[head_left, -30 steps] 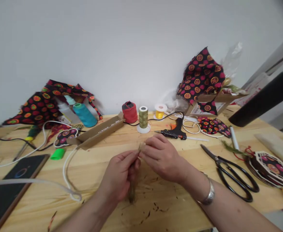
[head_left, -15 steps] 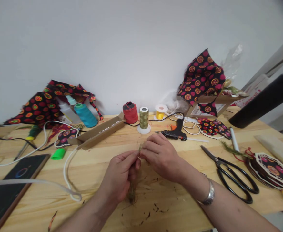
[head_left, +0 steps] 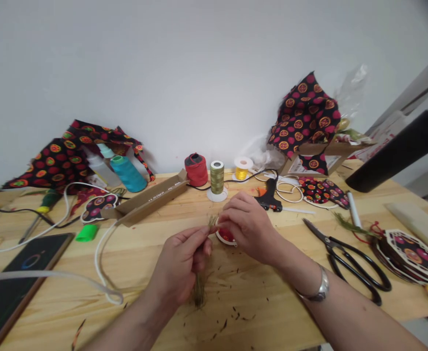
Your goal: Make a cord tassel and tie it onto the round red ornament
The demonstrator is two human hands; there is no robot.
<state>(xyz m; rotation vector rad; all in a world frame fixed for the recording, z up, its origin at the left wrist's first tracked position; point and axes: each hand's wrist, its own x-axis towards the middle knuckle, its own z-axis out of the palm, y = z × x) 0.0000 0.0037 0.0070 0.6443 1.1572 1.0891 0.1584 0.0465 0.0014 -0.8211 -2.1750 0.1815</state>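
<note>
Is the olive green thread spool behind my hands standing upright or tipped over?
Upright: the olive green spool stands on its white base, round top facing up, behind the right hand.

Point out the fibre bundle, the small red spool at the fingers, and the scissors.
fibre bundle (head_left: pixel 199 288), head view, loose lower end below the left hand (head_left: pixel 184 265).
small red spool (head_left: pixel 225 236), head view, red thread side under the right hand (head_left: pixel 248 226).
scissors (head_left: pixel 332 242), head view, pivot where the blades cross.
</note>
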